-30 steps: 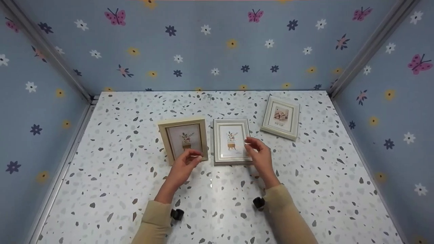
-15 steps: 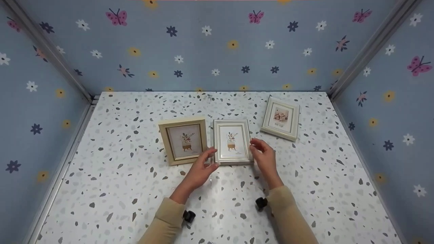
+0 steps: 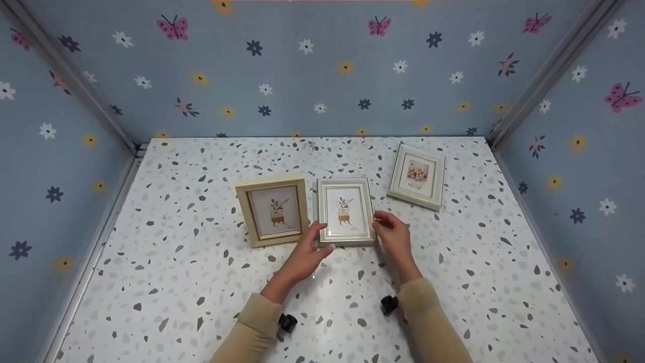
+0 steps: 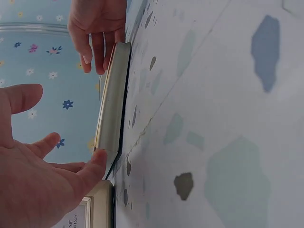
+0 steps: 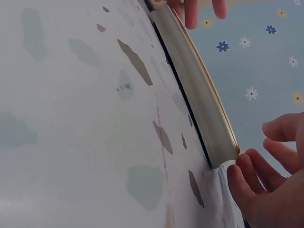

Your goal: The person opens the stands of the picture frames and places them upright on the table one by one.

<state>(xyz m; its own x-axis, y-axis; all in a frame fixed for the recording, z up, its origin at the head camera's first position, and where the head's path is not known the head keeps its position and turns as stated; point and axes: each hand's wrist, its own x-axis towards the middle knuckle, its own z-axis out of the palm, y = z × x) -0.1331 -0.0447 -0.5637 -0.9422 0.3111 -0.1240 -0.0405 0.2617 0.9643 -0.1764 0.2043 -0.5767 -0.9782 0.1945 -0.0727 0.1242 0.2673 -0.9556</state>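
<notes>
A silvery-white picture frame (image 3: 344, 237) with a potted-plant print lies face up on the speckled table. My left hand (image 3: 302, 257) is at its lower left corner, fingers extended and thumb spread apart. In the left wrist view, a fingertip of that hand (image 4: 52, 185) meets the frame's corner (image 4: 111, 109). On the opposite side, my right hand (image 3: 395, 239) has loosely bent fingers along the right edge. The right wrist view shows the right fingertips (image 5: 244, 164) against the frame's end (image 5: 199, 95). Left of it, a beige picture frame (image 3: 244, 212) with a similar print stands upright, leaning back.
A third picture frame (image 3: 398, 176), pale with a pinkish picture, lies turned at an angle toward the back right. Blue flowered walls (image 3: 322, 75) enclose the terrazzo-patterned table (image 3: 176, 282) at the back and both sides.
My left hand has moved right, from in front of the beige frame to the silvery-white frame's lower left corner. My right hand has shifted slightly right and nearer, off the frame's face to its edge.
</notes>
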